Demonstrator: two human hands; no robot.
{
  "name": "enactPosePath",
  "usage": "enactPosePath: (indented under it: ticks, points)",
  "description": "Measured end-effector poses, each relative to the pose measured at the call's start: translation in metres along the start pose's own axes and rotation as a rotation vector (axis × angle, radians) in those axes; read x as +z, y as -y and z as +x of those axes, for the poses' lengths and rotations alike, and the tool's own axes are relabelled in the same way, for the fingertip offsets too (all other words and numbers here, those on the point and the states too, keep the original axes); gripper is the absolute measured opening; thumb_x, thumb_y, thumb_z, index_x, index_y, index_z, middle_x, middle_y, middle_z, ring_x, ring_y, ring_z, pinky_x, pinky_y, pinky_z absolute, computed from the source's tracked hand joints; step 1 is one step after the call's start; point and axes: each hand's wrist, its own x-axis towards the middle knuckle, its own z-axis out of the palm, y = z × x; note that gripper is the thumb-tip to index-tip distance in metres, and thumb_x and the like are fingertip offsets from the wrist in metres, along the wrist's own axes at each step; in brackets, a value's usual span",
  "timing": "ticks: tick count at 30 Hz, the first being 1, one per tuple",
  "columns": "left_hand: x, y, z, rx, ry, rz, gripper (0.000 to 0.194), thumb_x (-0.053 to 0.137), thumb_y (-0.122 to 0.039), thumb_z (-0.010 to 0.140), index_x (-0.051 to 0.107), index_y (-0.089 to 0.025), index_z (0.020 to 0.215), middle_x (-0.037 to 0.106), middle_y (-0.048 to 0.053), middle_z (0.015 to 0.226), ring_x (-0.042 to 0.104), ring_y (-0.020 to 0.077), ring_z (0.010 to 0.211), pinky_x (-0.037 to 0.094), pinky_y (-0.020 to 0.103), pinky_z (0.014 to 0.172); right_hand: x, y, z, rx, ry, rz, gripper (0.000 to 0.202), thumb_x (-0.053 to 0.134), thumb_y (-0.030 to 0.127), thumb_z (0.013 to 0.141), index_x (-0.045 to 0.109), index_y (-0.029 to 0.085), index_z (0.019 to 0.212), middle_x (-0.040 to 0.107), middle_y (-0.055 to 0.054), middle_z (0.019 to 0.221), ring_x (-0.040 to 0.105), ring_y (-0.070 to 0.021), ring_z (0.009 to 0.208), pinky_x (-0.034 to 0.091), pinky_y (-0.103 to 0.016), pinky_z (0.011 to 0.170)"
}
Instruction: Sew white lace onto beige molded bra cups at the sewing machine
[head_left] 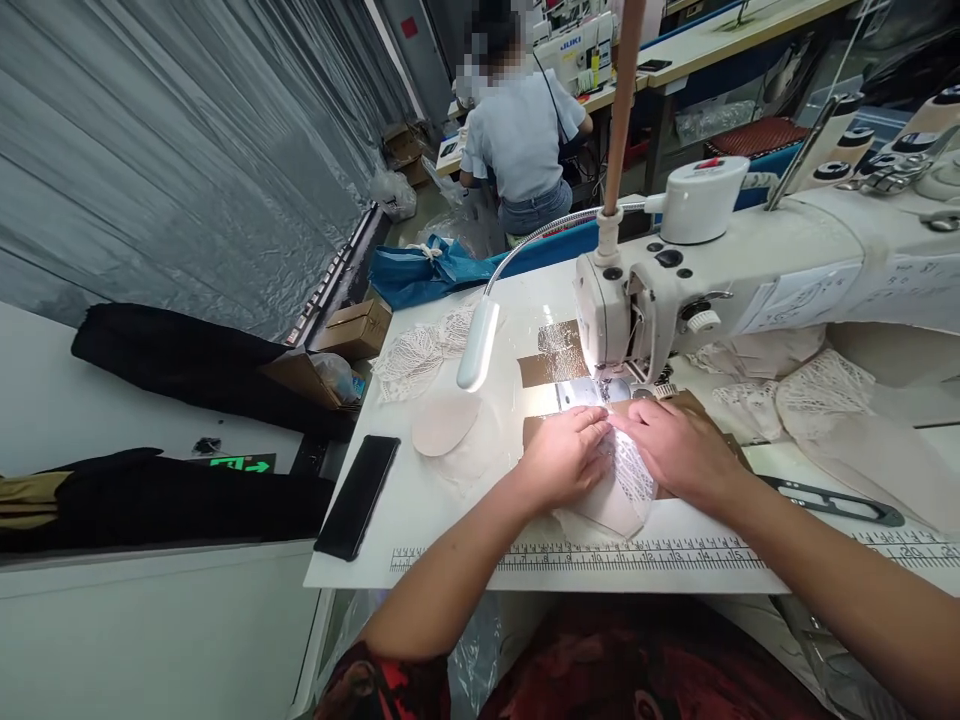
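Head view, both hands [562, 458] [679, 450] pressing lace piece [626, 490], probably

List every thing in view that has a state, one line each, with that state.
left hand: flat, pressing the lace piece
right hand: flat on the lace piece
lace piece: held at the sewing machine's needle
sewing machine: lamp lit over the work
phone: screen dark, lying flat
thread snips: lying unused on the table

openwork white lace [628, 478], glossy white table [420, 500], seemingly enamelled metal sewing machine [750, 270].
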Motion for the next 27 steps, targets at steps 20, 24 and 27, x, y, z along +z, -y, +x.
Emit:
enactPosePath:
  ticks: [20,24,27]
  points:
    - [-0.017,0.032,0.016,0.052,0.148,0.107,0.054,0.052,-0.034,0.088,0.051,-0.011,0.137,0.045,0.016,0.149,0.046,0.0302,0.134,0.04,0.047,0.109,0.002,0.005,0.005,0.046,-0.063,-0.031,0.035,0.045,0.007,0.087,0.072,0.017,0.107,0.065,-0.006,0.079,0.05,-0.0179,0.066,0.029,-0.034,0.06]
    - [-0.018,0.039,0.013,0.12,0.147,0.083,0.054,0.052,-0.023,0.083,0.052,-0.011,0.135,0.045,0.018,0.147,0.044,0.0312,0.135,0.04,0.049,0.11,0.004,-0.001,0.003,0.024,-0.074,0.033,0.033,0.042,0.013,0.092,0.074,0.019,0.096,0.063,-0.004,0.073,0.052,-0.0165,0.064,0.034,-0.031,0.061]
    - [-0.021,0.031,0.004,0.105,0.041,0.035,0.045,0.049,-0.015,0.082,0.059,-0.013,0.126,0.052,0.017,0.14,0.048,0.0298,0.13,0.043,0.047,0.106,0.007,-0.007,0.0,0.04,-0.101,0.094,0.036,0.039,0.012,0.091,0.074,0.018,0.096,0.068,-0.005,0.081,0.059,-0.0156,0.072,0.041,-0.028,0.067]
